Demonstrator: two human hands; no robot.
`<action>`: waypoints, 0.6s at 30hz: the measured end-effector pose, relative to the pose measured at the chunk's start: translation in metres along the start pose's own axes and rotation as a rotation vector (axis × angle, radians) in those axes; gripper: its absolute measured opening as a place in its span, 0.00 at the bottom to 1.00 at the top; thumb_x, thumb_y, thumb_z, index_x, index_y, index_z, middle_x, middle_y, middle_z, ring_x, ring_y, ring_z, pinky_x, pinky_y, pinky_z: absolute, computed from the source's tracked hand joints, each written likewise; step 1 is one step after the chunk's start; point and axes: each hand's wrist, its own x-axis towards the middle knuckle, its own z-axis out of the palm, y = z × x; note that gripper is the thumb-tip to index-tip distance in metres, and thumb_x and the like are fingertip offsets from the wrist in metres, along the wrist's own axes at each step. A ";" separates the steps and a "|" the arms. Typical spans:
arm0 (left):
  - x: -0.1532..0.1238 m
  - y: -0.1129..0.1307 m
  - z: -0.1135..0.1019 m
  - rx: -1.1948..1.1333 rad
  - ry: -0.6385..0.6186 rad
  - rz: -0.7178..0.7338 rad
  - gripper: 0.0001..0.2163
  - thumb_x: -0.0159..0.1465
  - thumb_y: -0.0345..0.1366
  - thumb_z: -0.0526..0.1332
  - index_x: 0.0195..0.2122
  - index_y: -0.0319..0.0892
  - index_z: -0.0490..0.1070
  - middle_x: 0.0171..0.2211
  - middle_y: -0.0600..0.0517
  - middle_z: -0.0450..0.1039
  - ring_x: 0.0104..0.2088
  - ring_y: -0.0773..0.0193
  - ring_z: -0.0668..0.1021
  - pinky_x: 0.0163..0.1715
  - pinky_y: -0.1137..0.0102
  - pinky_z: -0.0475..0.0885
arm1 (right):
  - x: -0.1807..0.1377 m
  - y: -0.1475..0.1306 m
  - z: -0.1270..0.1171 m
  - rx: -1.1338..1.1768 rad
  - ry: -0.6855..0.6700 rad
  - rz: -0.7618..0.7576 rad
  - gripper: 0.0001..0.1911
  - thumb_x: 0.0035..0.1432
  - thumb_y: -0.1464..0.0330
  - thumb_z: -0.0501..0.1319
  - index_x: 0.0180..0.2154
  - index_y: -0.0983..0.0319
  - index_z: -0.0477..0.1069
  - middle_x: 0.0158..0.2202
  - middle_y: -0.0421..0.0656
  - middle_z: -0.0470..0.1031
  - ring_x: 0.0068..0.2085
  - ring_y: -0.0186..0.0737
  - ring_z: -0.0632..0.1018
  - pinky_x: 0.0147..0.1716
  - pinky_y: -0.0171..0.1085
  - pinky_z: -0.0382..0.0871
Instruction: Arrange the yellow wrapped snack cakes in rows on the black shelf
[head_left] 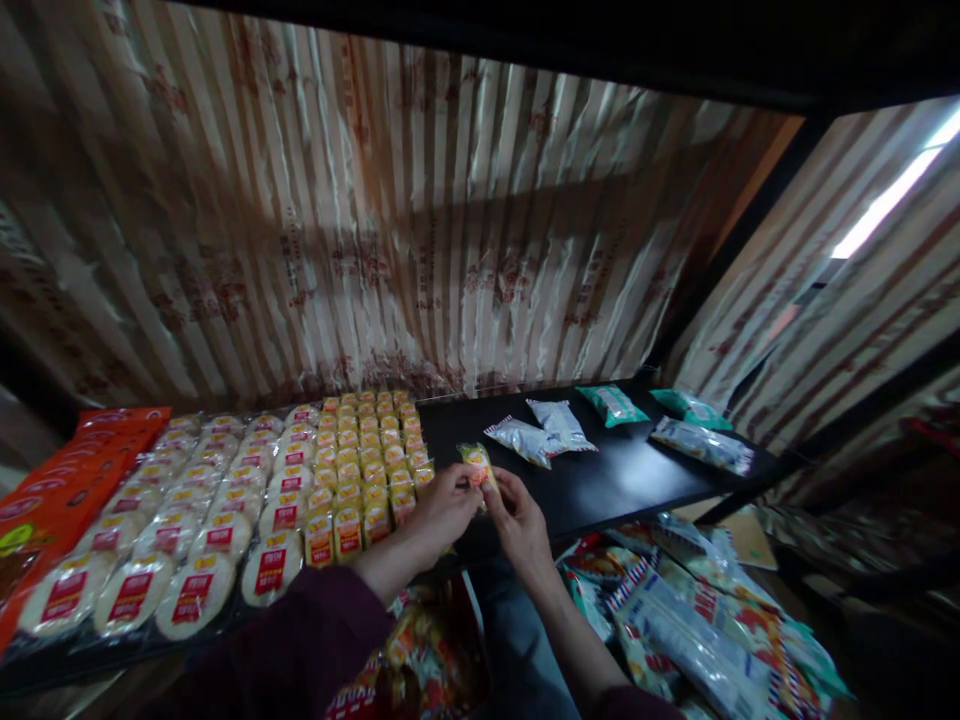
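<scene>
Between both hands, just above the black shelf [465, 415], is a small yellow snack packet [475, 459] with a red and white print. My left hand [448, 505] pinches it from the left side. On its right edge the fingers of my right hand [517, 515] are closed too. Left of the hands stand tight rows of similar yellow packets [349, 490]. Beside those rows lie clear-wrapped round white crackers [191, 590] with red labels, in several columns.
An orange bag [82, 480] lies at the shelf's left end. Silver-white packets [521, 440] and green packets [611, 404] are scattered on the right part. Below are a heap of snack bags [697, 620] and a container of packets [435, 645]. A striped curtain [375, 220] hangs behind.
</scene>
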 end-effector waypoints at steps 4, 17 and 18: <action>0.041 0.012 -0.006 0.177 0.017 0.058 0.12 0.56 0.29 0.59 0.40 0.40 0.76 0.42 0.47 0.77 0.43 0.59 0.77 0.43 0.70 0.70 | 0.041 0.005 0.009 -0.019 -0.003 -0.016 0.25 0.53 0.51 0.58 0.45 0.63 0.70 0.41 0.49 0.79 0.39 0.46 0.79 0.41 0.42 0.73; 0.130 0.033 -0.045 0.856 -0.012 0.225 0.11 0.58 0.28 0.57 0.36 0.43 0.78 0.41 0.44 0.79 0.47 0.51 0.77 0.51 0.64 0.66 | 0.142 0.048 0.056 0.000 0.025 -0.011 0.23 0.51 0.53 0.58 0.41 0.64 0.71 0.32 0.46 0.78 0.32 0.42 0.77 0.32 0.39 0.71; 0.135 0.034 -0.047 0.873 -0.009 0.219 0.11 0.57 0.27 0.57 0.36 0.43 0.78 0.42 0.43 0.79 0.48 0.50 0.76 0.53 0.63 0.64 | 0.148 0.051 0.060 -0.014 0.031 -0.027 0.23 0.51 0.54 0.58 0.42 0.63 0.71 0.32 0.45 0.78 0.31 0.41 0.78 0.31 0.38 0.71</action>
